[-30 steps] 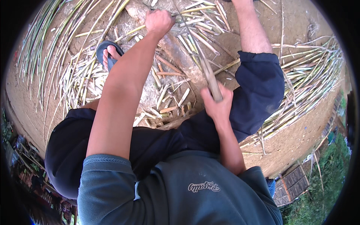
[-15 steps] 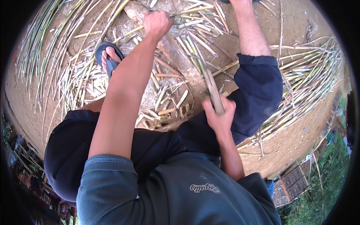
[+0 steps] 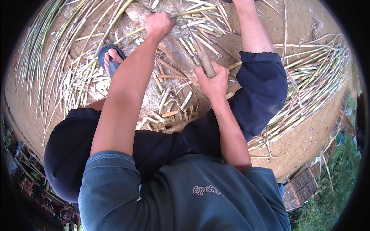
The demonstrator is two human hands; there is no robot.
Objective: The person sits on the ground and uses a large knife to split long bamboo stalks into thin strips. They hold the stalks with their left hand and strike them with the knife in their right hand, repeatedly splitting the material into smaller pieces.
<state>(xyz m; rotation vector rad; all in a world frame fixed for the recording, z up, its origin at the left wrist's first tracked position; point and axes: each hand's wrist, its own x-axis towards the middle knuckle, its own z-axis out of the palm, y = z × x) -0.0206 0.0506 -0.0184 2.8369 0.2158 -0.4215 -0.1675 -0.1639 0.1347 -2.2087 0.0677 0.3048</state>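
Observation:
My left hand (image 3: 158, 24) is closed around a long yellow-green stalk (image 3: 196, 10), pressing it against a log (image 3: 173, 52) on the ground. The stalk sticks out on both sides of the fist. To its right, my right hand (image 3: 214, 80) grips the wooden handle of a handsaw (image 3: 204, 59). The saw's thin dark blade, seen nearly edge-on, runs up and left across the stalk just right of my left fist. Its teeth are too small to make out.
Cut stalk pieces (image 3: 94, 87) lie scattered around the log. Long green stalks (image 3: 36, 57) are heaped at the far left, and another bundle (image 3: 308, 90) lies at right. My sandalled foot (image 3: 111, 59) stands left of the log; my bent right leg (image 3: 262, 88) is beside the saw hand.
My right hand has pushed the saw forward and a little left, away from my body. My left hand still grips the stalk in nearly the same spot.

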